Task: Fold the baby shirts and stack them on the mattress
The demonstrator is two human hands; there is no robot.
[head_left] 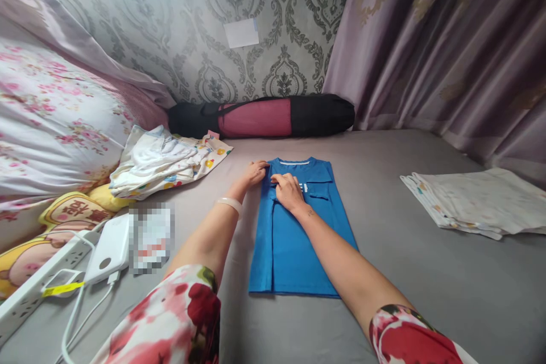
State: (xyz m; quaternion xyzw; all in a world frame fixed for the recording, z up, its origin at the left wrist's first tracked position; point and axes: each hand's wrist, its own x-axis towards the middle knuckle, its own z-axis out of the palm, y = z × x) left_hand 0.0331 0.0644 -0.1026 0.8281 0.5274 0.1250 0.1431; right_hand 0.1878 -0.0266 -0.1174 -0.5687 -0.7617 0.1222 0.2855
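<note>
A blue long-sleeved shirt point(305, 244) lies flat in front of me, its neckline at the far end. Both its sides are folded inward, with the sleeves lying over the chest and partly covering white lettering. At the shirt's far left shoulder rests my left hand point(256, 172), fingers stretched onto the edge. My right hand point(290, 190) is over the left part of the chest, its fingers curled and pinched at the folded sleeve. It hides some of the lettering beneath.
A pile of light clothes point(157, 159) lies at the left, folded white cloths point(482, 202) at the right. A black and pink rolled bag point(256, 116) lies along the wall. Near my left arm are a white power bank point(110, 247), cables and a power strip point(51, 273).
</note>
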